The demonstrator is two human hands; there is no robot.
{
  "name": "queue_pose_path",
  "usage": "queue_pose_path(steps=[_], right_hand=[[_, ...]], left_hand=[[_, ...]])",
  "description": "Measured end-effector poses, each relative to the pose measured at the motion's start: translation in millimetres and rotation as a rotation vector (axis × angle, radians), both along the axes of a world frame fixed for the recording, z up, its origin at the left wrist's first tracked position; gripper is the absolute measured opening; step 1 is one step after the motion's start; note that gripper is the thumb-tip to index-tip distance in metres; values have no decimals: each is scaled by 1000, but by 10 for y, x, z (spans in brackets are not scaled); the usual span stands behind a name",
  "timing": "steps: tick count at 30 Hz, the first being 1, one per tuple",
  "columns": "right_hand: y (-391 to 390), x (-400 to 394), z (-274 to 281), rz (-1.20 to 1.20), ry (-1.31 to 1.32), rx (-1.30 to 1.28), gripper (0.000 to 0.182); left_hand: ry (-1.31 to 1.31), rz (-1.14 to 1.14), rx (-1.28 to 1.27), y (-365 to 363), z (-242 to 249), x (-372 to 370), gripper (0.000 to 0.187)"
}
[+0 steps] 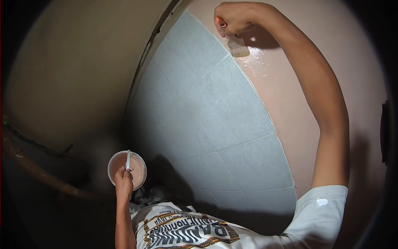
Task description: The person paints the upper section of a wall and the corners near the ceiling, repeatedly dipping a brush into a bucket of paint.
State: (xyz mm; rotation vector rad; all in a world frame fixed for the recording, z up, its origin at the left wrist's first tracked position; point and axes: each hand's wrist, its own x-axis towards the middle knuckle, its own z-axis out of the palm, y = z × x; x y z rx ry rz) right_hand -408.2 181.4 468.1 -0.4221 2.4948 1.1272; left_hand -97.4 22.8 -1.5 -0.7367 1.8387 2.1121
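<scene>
My right hand is wrapped around the handle of a paintbrush at the top of the view. Its pale bristles point down and touch or nearly touch the pink wall, close to its border with blue-grey tiles. A wet, shiny patch of paint shows beside the bristles. Lower left, my left hand is closed on the white handle of a round paint bucket. Pinkish paint is visible inside it.
A large beige panel with a dark edge stands at the left. A brownish pipe-like bar runs through the dark lower left. A dark object is at the far right edge.
</scene>
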Motion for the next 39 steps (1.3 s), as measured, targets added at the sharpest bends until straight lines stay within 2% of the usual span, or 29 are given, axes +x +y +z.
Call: queue_pose_path(steps=[3,6,7,10,13,16,17,20,21,24,25,28,31,34,37,39], right_hand=[[6,-405,-241,114,153,-352,10],[-5,-552,-175,-397,-88,-994,14],[-52,-654,-229,-1,-45,-628,18],[-64,-645,-261,269,210,-446,20],[136,-1051,-291,687,137,-406,22],[357,-1246,-359,796,123,-376,24],[488,-1300,-509,984,220,-410,15],[666,-1358,-633,967,283,-354,15],[632,-1255,-626,831,292,-286,15],[703,-1187,-591,777,230,-460,17],[649,-1162,-527,748,208,-403,16],[505,-1019,-511,841,200,-486,16],[415,-1238,-588,733,292,-239,21],[473,-1383,-639,832,284,-281,17],[432,-1160,-519,593,187,-468,13],[448,-1252,-567,871,202,-485,12]], left_hand=[[-9,38,6,42,-67,12,20],[-29,73,-30,76,-43,12,20],[-29,74,-44,84,-63,27,20],[4,87,-84,87,-273,33,21],[-7,126,-129,133,-322,62,21],[-5,145,-160,160,-309,53,21],[-8,146,-167,162,-289,57,21],[-20,150,-140,166,-223,55,21],[-25,152,-124,163,-199,58,21],[-19,175,-114,195,-103,45,20],[-17,178,-113,201,-96,55,21],[-9,159,-102,196,-73,67,22],[-12,121,-100,147,-44,30,23],[-24,110,-116,160,-19,30,23],[-11,114,-160,161,-36,17,23],[-12,119,-170,179,-97,23,23]])
